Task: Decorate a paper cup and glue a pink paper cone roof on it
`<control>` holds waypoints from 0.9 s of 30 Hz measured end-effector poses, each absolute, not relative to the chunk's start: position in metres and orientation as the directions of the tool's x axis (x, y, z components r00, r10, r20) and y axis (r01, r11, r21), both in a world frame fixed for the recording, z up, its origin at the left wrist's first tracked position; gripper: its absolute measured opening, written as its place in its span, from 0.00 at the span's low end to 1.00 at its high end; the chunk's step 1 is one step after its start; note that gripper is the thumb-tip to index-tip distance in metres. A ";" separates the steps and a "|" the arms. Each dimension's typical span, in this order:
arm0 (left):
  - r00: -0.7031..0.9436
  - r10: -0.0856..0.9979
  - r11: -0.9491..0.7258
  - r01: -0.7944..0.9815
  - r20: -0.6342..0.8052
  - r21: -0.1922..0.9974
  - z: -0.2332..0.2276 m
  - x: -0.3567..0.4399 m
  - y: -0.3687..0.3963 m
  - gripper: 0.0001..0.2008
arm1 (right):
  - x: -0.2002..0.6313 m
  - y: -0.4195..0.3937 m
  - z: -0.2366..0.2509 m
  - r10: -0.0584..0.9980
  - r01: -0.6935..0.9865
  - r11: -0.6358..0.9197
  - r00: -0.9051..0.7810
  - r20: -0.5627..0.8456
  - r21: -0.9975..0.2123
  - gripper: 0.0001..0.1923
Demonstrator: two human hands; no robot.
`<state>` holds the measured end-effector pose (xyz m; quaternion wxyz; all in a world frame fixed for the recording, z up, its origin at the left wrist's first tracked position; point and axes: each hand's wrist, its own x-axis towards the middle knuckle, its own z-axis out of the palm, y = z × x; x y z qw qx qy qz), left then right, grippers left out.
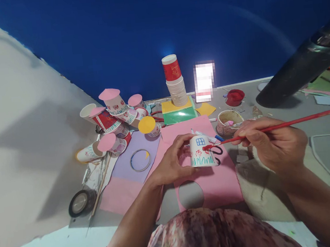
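A white paper cup [202, 151], turned upside down, is gripped by my left hand [178, 159] over the pink paper. Drawn on the cup are a blue window, red flowers and green grass strokes. My right hand [268, 142] is closed around a long red paintbrush [288, 122]. The brush's red tip touches the cup's side just under the window. Behind the cup lie several pens [206, 136]. Black scissor handles [216, 150] stick out to the cup's right.
Decorated cups with paper roofs [114, 105] cluster at the left. A tall cup stack [173, 79] stands at the back on coloured paper. To the right are a red paint dish [234, 97], a bowl [230, 122] and a dark pole [294, 66]. Black tape [80, 203] lies front left.
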<state>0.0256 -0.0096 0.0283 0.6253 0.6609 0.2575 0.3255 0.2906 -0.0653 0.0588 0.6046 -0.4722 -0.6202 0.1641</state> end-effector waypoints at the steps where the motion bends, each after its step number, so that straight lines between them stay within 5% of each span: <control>1: 0.657 0.745 -0.089 -0.068 0.112 0.994 0.028 0.026 -0.009 0.40 | 0.290 -0.065 0.059 0.778 0.387 0.506 0.181 0.602 -0.770 0.06; 16: 0.655 0.746 -0.124 -0.038 0.119 0.991 0.027 0.024 -0.008 0.41 | 0.291 -0.065 0.064 0.771 0.404 0.551 0.089 0.631 -0.731 0.07; 27: 0.645 0.758 -0.063 -0.076 0.098 0.995 0.028 0.026 -0.010 0.40 | 0.290 -0.069 0.069 0.772 0.328 0.428 0.351 0.529 -0.842 0.08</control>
